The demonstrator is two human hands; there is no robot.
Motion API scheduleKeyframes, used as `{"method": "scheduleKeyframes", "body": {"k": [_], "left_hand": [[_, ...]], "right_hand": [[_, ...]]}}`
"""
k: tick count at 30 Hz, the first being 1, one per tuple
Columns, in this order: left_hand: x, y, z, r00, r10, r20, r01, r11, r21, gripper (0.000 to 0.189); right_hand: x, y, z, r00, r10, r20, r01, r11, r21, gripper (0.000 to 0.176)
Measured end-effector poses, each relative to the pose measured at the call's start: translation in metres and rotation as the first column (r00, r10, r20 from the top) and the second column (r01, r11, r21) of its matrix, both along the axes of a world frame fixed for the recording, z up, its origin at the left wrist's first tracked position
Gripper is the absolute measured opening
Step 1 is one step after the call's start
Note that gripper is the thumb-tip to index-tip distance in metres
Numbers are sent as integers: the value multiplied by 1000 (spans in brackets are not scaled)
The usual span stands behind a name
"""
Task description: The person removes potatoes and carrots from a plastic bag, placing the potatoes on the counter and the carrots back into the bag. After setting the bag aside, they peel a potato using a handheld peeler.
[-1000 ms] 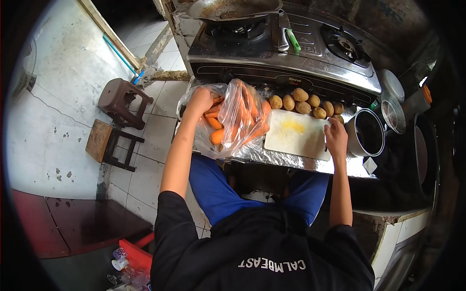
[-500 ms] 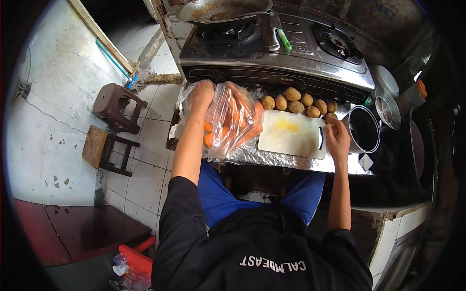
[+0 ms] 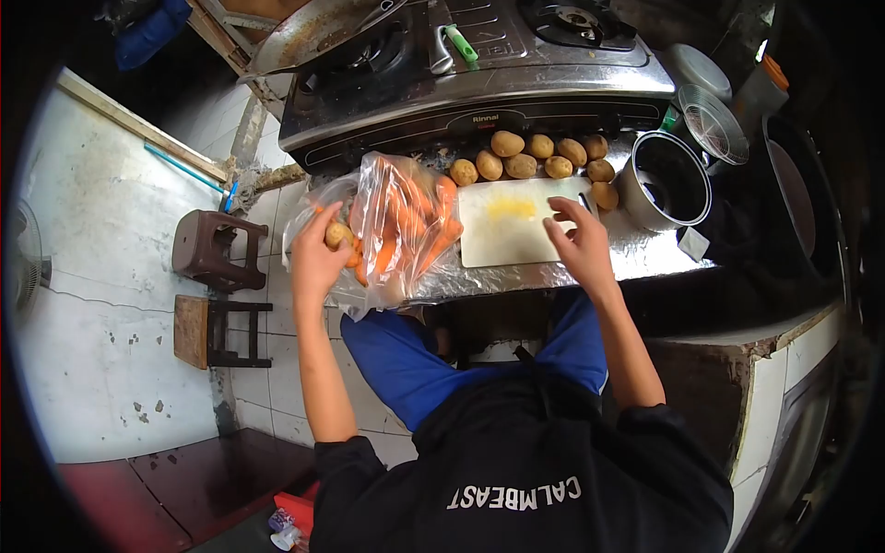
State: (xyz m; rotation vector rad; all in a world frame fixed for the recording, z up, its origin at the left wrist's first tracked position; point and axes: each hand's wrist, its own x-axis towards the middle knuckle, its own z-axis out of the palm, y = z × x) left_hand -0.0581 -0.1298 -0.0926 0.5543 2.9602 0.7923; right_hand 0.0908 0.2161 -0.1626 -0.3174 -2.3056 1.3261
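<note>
Between the fingers of my left hand [image 3: 315, 253] is a small potato [image 3: 338, 234], held at the left side of a clear plastic bag. Orange carrots [image 3: 402, 210] fill that plastic bag [image 3: 371, 189]. Over the right end of the white cutting board [image 3: 489, 241] hovers my right hand [image 3: 584, 244], its fingers apart and nothing in them. A yellow stain marks the board. Behind it, several potatoes [image 3: 521, 166] lie in a loose double row. One more potato [image 3: 604, 195] rests by the board's far right corner.
A Rinnai gas stove [image 3: 479, 88] stands behind the potatoes, bearing a wok [image 3: 318, 37] and a green-handled knife [image 3: 458, 42]. At right are a metal pot [image 3: 668, 184] and a wire strainer [image 3: 712, 124]. Two stools [image 3: 214, 251] stand on the floor at left.
My left hand has come up out of the bag with a potato. My right hand has let go of the potato at the right and moved left over the board. The view has shifted.
</note>
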Motion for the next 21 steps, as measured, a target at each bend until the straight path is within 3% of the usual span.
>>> {"method": "scheduleKeyframes", "body": {"k": [1,2,3,4,5,7,9,10,12,13,15,16,17,18,19,20,21], "left_hand": [[12,-7,-13,997,10,74,-36,934,356,52],[20,-12,-19,991,-7,137,-87,741,666,49],[33,-12,-15,991,-7,133,-84,742,665,49],[51,-8,-7,994,-26,105,-61,668,741,53],[68,-1,0,997,-40,73,-36,585,810,58],[102,27,1,992,-113,48,20,535,844,59],[124,51,-5,978,-188,-90,197,693,693,61],[128,55,-7,977,-191,-93,208,766,608,61],[138,63,1,964,-218,-150,263,854,448,60],[139,60,-1,963,-223,-152,268,847,458,60],[132,43,-4,974,-15,-226,156,768,621,51],[123,31,-13,986,104,-130,17,711,703,44],[114,16,-26,977,213,-20,-123,635,763,37],[103,3,-41,976,217,-19,-125,633,764,37],[88,-7,-57,969,243,50,-211,698,685,33],[80,-11,-65,954,278,116,-291,751,593,28],[79,-11,-67,952,284,114,-294,747,596,28]], "right_hand": [[-1,-16,0,998,59,1,-59,997,-44,33],[-3,-31,-5,991,135,9,-133,986,-96,34],[-2,-47,2,968,250,39,-240,956,-167,34],[0,-64,12,937,348,32,-331,913,-240,36],[2,-81,10,878,479,10,-424,788,-447,40],[6,-111,22,743,652,-155,-469,341,-815,51],[7,-134,25,722,657,-215,-284,-1,-959,49],[7,-136,24,722,659,-211,-283,3,-959,49],[6,-135,18,732,640,-233,-201,-124,-972,45],[5,-129,13,736,638,-226,-202,-111,-973,45],[0,-107,5,840,539,-55,-155,142,-978,40],[-6,-94,6,889,456,-50,-204,297,-933,46],[-17,-77,5,915,402,32,-224,573,-789,51],[-28,-62,24,923,348,165,-184,774,-605,55],[-44,-51,24,942,283,183,-163,857,-488,54],[-63,-40,13,980,173,94,-146,960,-240,54],[-78,-35,24,991,135,-10,-136,990,-48,56]]}}
